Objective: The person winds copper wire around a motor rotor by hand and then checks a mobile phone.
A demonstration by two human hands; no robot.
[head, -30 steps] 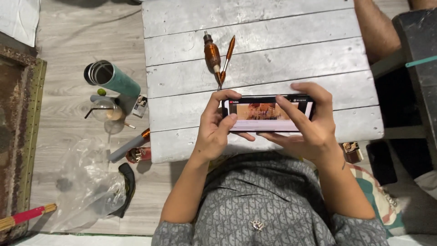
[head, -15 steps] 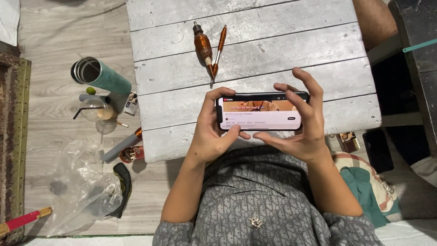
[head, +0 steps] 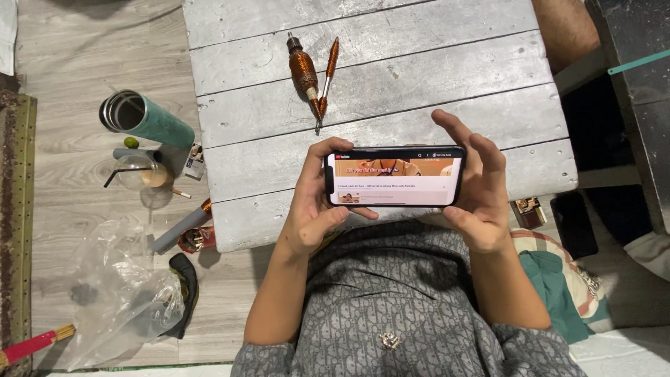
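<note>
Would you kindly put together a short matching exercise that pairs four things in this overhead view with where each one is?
Things:
1. smartphone
2. copper-wound tools
3. teal cylinder
4. clear plastic bag

Places:
A. lying on its side on the floor, left of the table
B. held sideways between the left hand and the right hand
C. crumpled on the floor at lower left
D. lying on the grey plank table, beyond the phone

Pairs: 1-B, 2-D, 3-A, 4-C
</note>
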